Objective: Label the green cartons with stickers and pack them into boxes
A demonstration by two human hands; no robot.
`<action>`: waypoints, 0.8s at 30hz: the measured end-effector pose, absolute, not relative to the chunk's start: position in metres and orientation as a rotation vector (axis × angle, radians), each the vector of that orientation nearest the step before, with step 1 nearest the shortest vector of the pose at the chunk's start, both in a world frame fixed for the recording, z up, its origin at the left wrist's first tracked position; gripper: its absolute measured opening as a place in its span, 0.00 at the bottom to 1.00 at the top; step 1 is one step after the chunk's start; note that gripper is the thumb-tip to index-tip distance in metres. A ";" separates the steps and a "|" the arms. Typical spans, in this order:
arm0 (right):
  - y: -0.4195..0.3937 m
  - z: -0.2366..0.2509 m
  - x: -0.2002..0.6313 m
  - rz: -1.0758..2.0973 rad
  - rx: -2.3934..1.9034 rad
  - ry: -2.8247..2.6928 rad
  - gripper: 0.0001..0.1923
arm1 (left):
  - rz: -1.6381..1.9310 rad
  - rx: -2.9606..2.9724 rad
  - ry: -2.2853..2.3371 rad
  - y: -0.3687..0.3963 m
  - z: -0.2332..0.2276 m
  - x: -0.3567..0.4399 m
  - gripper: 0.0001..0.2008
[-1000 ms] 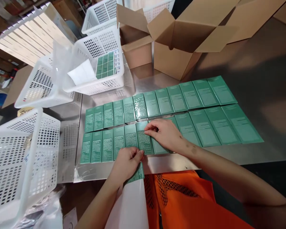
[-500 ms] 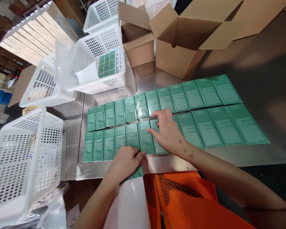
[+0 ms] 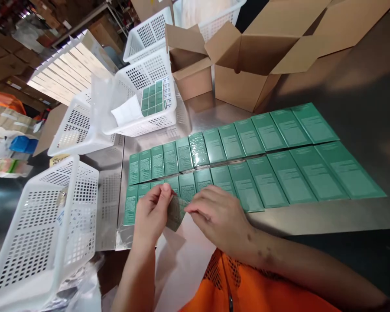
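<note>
At the near edge of the bench (image 3: 318,219), left hand (image 3: 152,213) and right hand (image 3: 219,212), each grip pinched closed on a label sheet (image 3: 183,255); beyond, two rows of green boxes (image 3: 287,178).

We see a shiny grey metal worktable (image 3: 367,104) marked by soft glare and dark shadows, blurred stacks of brown cardboard cartons (image 3: 6,54) at the upper left, a slanting grey bar (image 3: 84,22) beside them, dim light behind
</note>
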State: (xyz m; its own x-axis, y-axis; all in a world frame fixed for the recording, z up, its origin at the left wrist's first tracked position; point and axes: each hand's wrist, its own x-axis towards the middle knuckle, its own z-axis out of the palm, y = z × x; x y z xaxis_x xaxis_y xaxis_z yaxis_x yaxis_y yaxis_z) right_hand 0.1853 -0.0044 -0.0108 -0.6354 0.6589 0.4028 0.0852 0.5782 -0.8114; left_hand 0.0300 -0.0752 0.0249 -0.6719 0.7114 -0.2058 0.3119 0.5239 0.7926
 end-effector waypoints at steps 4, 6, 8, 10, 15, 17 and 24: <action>-0.005 -0.014 0.178 0.982 -0.662 -2.069 0.16 | 1.176 0.588 1.931 -0.078 0.023 0.017 0.22; -0.007 -0.015 0.174 0.963 -0.677 -2.070 0.15 | 1.200 0.579 1.911 -0.080 0.023 0.015 0.21; -0.010 -0.017 0.171 0.897 -0.652 -2.063 0.09 | 1.200 0.611 1.906 -0.082 0.024 0.014 0.19; -0.013 -0.020 0.169 0.747 -0.612 -2.067 0.07 | 1.199 0.629 1.889 -0.085 0.026 0.013 0.17; -0.019 -0.025 0.162 0.364 -0.393 -2.113 0.08 | 1.247 0.610 1.823 -0.094 0.028 0.007 0.14; -0.023 -0.024 0.157 0.345 -0.305 -2.120 0.08 | 1.300 0.599 1.855 -0.098 0.026 0.005 0.11; -0.028 -0.002 0.176 0.786 0.400 -2.165 0.18 | 1.954 0.314 2.192 -0.157 0.032 -0.041 0.07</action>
State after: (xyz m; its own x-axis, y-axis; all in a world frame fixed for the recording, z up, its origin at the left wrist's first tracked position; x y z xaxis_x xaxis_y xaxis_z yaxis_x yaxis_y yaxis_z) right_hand 0.1756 -0.0282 -0.0021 -0.6440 -0.0259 0.7646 -0.5103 0.7591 -0.4041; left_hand -0.0413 -0.1572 0.0322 -0.9599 0.2804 0.0008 0.0328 0.1094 0.9935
